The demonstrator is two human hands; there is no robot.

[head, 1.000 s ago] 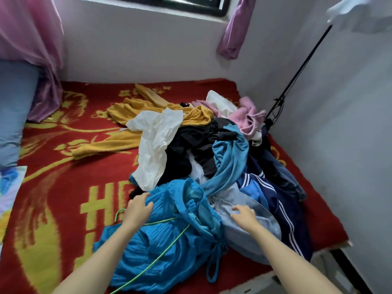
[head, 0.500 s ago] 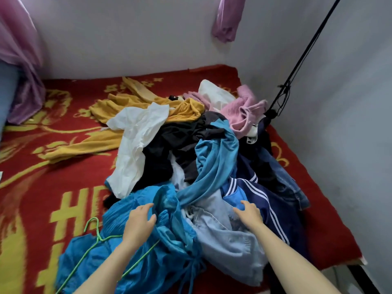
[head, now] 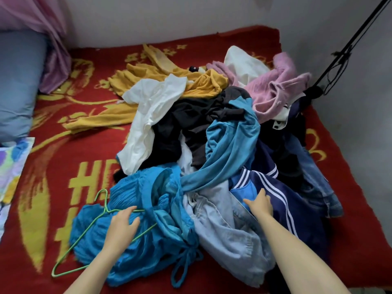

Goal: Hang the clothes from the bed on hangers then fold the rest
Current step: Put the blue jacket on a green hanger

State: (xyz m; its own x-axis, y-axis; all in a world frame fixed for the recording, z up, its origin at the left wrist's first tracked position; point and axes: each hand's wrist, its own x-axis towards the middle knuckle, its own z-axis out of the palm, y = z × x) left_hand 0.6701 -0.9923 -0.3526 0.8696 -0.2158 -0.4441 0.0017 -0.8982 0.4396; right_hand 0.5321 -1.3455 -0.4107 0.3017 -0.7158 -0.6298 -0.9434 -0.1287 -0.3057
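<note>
Many clothes sit in a big pile (head: 191, 124) on the bed. The bed has a red blanket (head: 63, 166) with yellow shapes and letters on it. A pale wall (head: 169, 15) runs behind the bed at 12 o'clock and another one stands along the side at 3 o'clock. A pink curtain (head: 48, 28) hangs down at 10 o'clock, and a blue-grey pillow (head: 17, 81) lies under it at 9 o'clock. A thin black pole (head: 350, 45) leans up the wall at 2 o'clock.

At 12 o'clock in the pile are a yellow top (head: 131, 81), a white shirt (head: 152, 115) and a fluffy pink one (head: 280, 90). A bright blue dress (head: 159, 247) lies at 6 o'clock, at the near edge of the pile. A green wire hanger (head: 80, 241) lies on the dress and the blanket at 7 o'clock.

The left hand (head: 123, 224) rests flat on the blue dress, right by the hanger. Its fingers are spread wide and hold nothing. The right hand (head: 259, 203) reaches to 5 o'clock and touches a dark blue jacket (head: 286, 200) with white stripes. Its fingers are straight and hold nothing. Pale jeans (head: 229, 234) lie between the two arms.
</note>
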